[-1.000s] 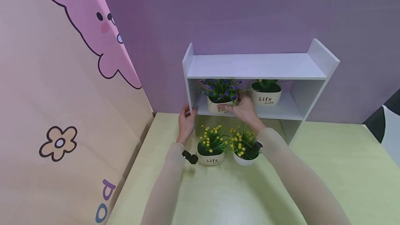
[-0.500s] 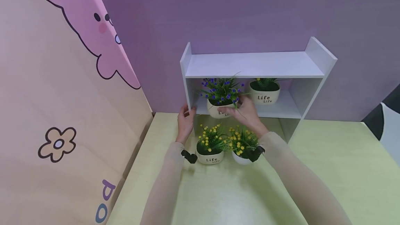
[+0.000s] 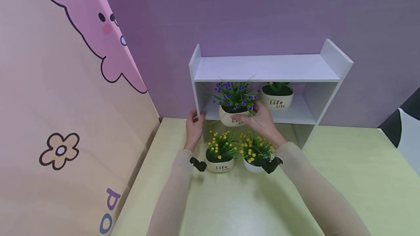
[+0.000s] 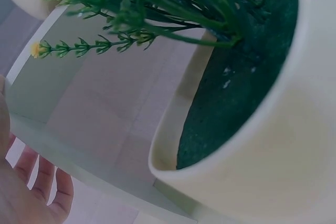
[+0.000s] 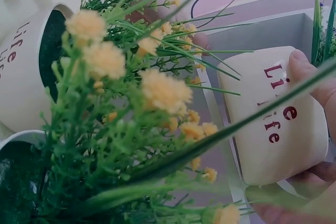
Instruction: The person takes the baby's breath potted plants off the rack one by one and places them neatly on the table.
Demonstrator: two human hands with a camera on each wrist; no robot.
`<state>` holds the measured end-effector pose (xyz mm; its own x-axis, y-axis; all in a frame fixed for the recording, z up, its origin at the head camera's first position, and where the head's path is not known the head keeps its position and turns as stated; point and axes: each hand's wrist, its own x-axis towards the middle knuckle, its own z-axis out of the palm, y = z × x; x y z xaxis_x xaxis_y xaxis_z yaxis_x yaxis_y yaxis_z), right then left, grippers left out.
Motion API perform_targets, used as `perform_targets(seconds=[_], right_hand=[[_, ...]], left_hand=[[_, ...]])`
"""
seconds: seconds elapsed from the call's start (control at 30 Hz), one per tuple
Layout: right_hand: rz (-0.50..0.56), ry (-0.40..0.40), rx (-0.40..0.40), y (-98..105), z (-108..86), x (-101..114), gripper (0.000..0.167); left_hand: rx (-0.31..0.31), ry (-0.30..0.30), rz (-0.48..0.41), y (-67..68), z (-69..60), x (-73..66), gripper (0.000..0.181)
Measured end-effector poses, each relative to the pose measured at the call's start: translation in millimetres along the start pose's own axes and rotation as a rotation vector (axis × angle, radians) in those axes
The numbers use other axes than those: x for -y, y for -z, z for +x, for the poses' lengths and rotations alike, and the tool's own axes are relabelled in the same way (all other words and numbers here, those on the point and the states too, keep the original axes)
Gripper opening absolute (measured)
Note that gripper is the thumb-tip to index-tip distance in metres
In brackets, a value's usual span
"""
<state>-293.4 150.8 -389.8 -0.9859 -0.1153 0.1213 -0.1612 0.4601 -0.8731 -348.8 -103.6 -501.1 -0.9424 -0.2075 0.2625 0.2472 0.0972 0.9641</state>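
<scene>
My right hand [image 3: 264,121] grips a cream flowerpot [image 3: 225,118] of blue artificial flowers, thumb on its front and fingers round its right side. The pot sits at the front edge of the white shelf's [image 3: 265,68] middle level, its base a little below that board's edge. In the right wrist view the pot [image 5: 262,124] shows its "Life" lettering and my thumb [image 5: 303,66] on it. My left hand [image 3: 194,130] holds the shelf's left side panel, thumb inside and fingers outside; in the left wrist view its fingers [image 4: 44,182] show at the panel.
Another "Life" flowerpot [image 3: 277,102] stands on the middle level, to the right. Below, on the table [image 3: 226,203], a yellow-flowered pot [image 3: 219,166] and a second one [image 3: 252,167] stand close under my wrists. A purple wall [image 3: 262,14] rises behind the shelf.
My right hand has drawn the blue-flowered pot forward, down and slightly right, from inside the middle level to its front edge. My left hand keeps its hold on the side panel.
</scene>
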Motion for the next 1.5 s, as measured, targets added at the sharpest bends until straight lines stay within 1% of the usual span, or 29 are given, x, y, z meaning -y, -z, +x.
perform_targets(seconds=[0.17,0.5,0.73,0.87,1.0,1.13,1.37,1.5], right_hand=[[0.006,-0.026,0.009,3,-4.7,1,0.113],[0.019,-0.064,0.018,7,-13.5,6,0.113],[-0.010,-0.130,0.010,15,-22.6,8,0.113],[-0.016,-0.152,0.001,19,-27.0,6,0.112],[-0.030,-0.125,-0.017,23,-30.1,3,0.111],[-0.035,-0.082,-0.030,26,-32.3,1,0.108],[-0.045,-0.020,-0.050,28,-38.5,-3,0.080],[-0.040,-0.016,-0.053,31,-43.4,-6,0.081]], left_hand=[[0.001,0.000,-0.001,-0.1,0.3,0.2,0.045],[-0.009,0.005,-0.008,-0.3,2.1,-0.1,0.046],[-0.011,0.005,-0.009,0.0,3.1,-1.0,0.046],[-0.009,0.012,-0.008,0.2,2.7,-1.9,0.046],[-0.003,0.015,-0.007,-0.5,2.6,-2.1,0.045],[-0.003,0.012,-0.010,-1.0,3.5,-2.0,0.045],[0.006,0.005,-0.012,-0.4,1.7,-1.3,0.046],[0.013,0.010,-0.010,0.2,-0.7,-0.7,0.046]])
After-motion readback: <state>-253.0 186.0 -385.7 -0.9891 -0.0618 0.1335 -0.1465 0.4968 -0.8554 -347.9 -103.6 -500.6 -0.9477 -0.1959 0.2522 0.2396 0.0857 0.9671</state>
